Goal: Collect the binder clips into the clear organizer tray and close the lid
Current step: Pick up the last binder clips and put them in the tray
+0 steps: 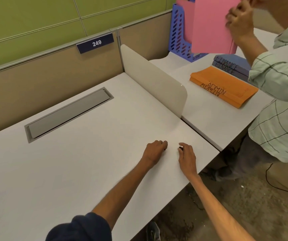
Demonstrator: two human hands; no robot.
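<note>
Navy sleeve (80,228), smooth desk (70,162), dark clip (180,148)

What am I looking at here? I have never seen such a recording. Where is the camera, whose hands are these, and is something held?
There is no machine here. A person works with bare hands, and the one picture comes from a camera worn on that person's head, looking forward and down. The left hand and the right hand rest on the white desk, fingers curled. The right hand pinches a small dark object, perhaps a binder clip; it is too small to be sure. Whether the left hand holds anything I cannot tell. On the neighbouring desk lie orange folders marked ADMIN and blue-grey folders marked FINANCE. A second person there holds up a pink folder.
</note>
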